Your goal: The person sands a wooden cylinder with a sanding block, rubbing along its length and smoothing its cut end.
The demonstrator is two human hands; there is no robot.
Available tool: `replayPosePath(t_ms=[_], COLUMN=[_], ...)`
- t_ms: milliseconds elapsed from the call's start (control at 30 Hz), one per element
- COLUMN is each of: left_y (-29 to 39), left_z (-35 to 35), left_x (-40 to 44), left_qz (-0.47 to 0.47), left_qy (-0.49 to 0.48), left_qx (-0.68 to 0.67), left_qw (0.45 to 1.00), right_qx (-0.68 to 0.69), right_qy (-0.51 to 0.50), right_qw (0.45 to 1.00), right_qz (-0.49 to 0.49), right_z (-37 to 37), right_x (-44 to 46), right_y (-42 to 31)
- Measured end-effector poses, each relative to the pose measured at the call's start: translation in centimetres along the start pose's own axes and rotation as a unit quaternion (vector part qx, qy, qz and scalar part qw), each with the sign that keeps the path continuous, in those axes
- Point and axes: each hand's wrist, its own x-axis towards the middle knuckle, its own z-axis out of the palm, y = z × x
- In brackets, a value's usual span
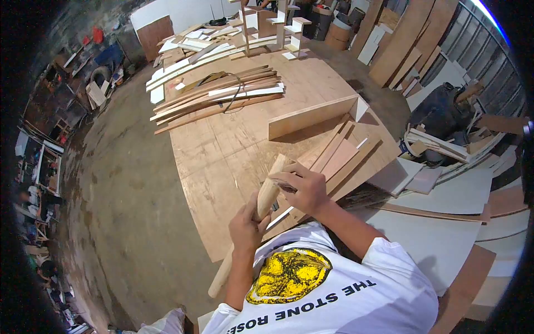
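Note:
A pale, rounded wooden pole [269, 192] runs at a slant across the front of my body, its upper end over the worktable [206, 183] and its lower end down past my left forearm. My left hand [246, 227] is wrapped round the pole at about its middle. Close to the upper end, my right hand [306, 186] has its fingers curled and pressed together against the pole's side. Something small and dark shows under those fingers, too hidden to name.
Long boards [350, 161] lie beside my right hand, behind them an upright plank [311, 118]. A bundle of wooden strips [222, 94] and white-edged offcuts [194, 61] cover the table's far side. At right stand a dark barrel [442, 108], leaning planks [409, 39] and white sheets [417, 239].

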Motion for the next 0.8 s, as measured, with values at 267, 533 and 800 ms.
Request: replayPosePath(t_ms=[267, 533, 800], left_y=[0.9, 0.8, 0.8], left_z=[0.3, 1.4, 1.6], left_x=[-0.3, -0.3, 0.0], left_qz=[-0.012, 0.006, -0.005], left_qy=[-0.027, -0.011, -0.035], left_qx=[0.015, -0.011, 0.029], left_qw=[0.999, 1.0, 0.999], right_qx=[-0.021, -0.036, -0.016], right_qy=[0.024, 0.089, 0.066], right_qw=[0.998, 0.992, 0.991], right_qz=[0.051, 0.084, 0.117], right_z=[-0.4, -0.3, -1.5], right_x=[-0.8, -0.1, 0.5], right_y=[1.3, 3.0, 3.6])
